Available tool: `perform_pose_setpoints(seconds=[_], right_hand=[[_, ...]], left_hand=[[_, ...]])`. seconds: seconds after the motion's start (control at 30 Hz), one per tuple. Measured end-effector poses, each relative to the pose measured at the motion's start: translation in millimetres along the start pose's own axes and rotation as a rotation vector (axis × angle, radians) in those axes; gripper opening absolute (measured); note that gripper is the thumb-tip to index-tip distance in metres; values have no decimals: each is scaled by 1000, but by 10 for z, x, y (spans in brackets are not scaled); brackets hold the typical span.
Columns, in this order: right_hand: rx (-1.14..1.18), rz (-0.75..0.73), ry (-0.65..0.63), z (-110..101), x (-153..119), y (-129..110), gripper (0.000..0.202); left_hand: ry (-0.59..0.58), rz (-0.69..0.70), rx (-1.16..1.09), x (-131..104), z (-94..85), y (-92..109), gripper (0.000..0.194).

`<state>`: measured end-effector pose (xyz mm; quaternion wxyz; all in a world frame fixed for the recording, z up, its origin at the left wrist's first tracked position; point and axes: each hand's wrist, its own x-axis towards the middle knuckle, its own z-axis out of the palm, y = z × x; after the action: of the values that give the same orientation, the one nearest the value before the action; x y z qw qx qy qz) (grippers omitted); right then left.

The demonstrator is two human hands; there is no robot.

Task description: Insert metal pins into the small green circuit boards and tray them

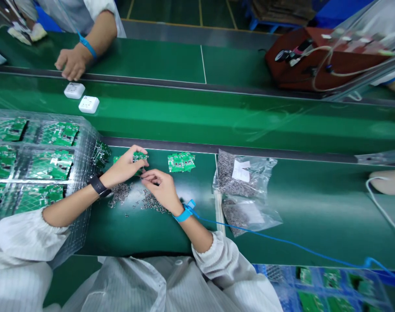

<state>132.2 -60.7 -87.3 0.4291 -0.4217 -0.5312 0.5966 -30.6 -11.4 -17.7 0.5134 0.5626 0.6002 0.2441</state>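
Observation:
My left hand [127, 165], with a dark wristband, is closed, its thumb and fingers curled around the edge of a green circuit board [139, 156]. Part of that board is hidden by the hand. My right hand [161, 187] is close beside it, thumb and fingertips pinched together near the left thumb. Whatever is in that pinch is too small to make out. Loose small metal parts [120, 193] lie in a heap below my left hand, and another metal heap [153, 202] lies partly under my right hand. Several stacked green boards [181, 162] rest to the right.
Clear trays [83, 167] of circuit boards stand at left. Two plastic bags of metal parts [246, 175] lie right of my hands. A blue cord [282, 240] runs from my right wrist. Across the bench are two white boxes [89, 104], a co-worker's hand [72, 63] and a red-brown machine [314, 60].

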Motion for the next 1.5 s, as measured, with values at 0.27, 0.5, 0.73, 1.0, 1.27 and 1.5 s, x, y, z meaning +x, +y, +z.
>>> perform_pose_setpoints(seconds=[0.27,0.5,0.73,1.0,1.27,1.5], right_hand=[[87,-24,240,-151,88,-4,10],[106,-8,334,-154,111,-12,10],[113,-12,405,-166,119,-43,14],[94,5,429,-179,126,-19,17],[127,-12,439,-182,135,-11,17],[70,-55,433,-173,128,-7,15]], left_hand=[[-235,130,207,16,5,-153,40],[-325,161,94,1,20,-51,35],[-347,113,17,-34,50,-65,29],[-367,190,90,-55,51,-21,33],[-373,246,145,-83,58,51,39],[-345,285,252,-74,87,34,43]])
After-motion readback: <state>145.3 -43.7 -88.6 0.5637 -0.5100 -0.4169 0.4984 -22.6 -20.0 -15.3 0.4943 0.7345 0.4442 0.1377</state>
